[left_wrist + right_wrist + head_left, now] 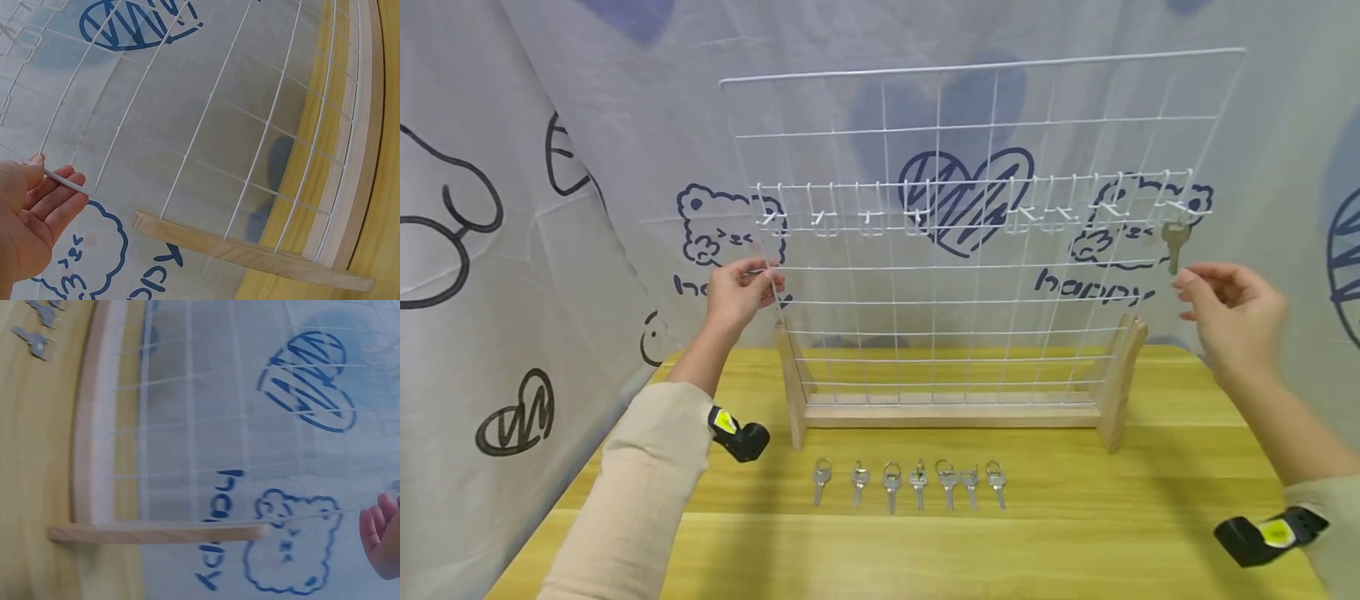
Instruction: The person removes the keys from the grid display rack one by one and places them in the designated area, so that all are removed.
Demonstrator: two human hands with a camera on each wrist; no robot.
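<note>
A white wire grid panel (964, 267) stands upright in a wooden base (951, 414). My left hand (741, 292) pinches the panel's left edge wire between thumb and fingers, as the left wrist view also shows. From the rightmost white hook (1174, 206) hangs a key (1175, 242), pointing down. Just below that key is my right hand (1240, 317), its fingers loosely bent; the thumb is close to the key's tip, and whether they touch is unclear. In the right wrist view only part of the right hand (382, 534) shows, at the edge.
Several keys with rings, one a silver key (822, 482), lie in a row on the yellow wooden table (880, 550) before the base. More white hooks (917, 217) line the panel's crossbar. A patterned curtain (625, 108) hangs behind and at the left.
</note>
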